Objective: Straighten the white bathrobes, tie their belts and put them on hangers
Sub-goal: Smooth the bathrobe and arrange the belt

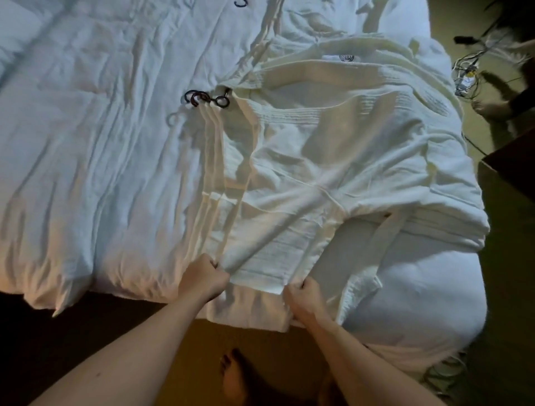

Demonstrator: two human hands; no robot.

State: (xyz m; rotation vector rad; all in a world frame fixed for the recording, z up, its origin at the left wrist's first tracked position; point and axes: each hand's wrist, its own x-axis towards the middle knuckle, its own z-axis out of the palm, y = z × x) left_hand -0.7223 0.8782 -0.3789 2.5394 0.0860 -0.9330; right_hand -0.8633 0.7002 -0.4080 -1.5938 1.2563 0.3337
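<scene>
A stack of white bathrobes (333,150) lies on the bed's right half, hems toward me. The top robe's hem (257,269) is stretched between my hands. My left hand (204,279) grips its left corner with curled fingers. My right hand (304,298) grips the right corner. A white belt (383,234) trails down over the stack's right side toward the bed edge. Dark hanger hooks (199,98) stick out at the robes' collar end, on the left of the stack. Another hook (240,3) shows at the top edge.
The white rumpled duvet (101,130) covers the bed, whose near edge runs just beyond my hands. My bare foot (231,373) stands on the floor below. Cables (466,72) lie on the floor at right, beside dark furniture (509,179).
</scene>
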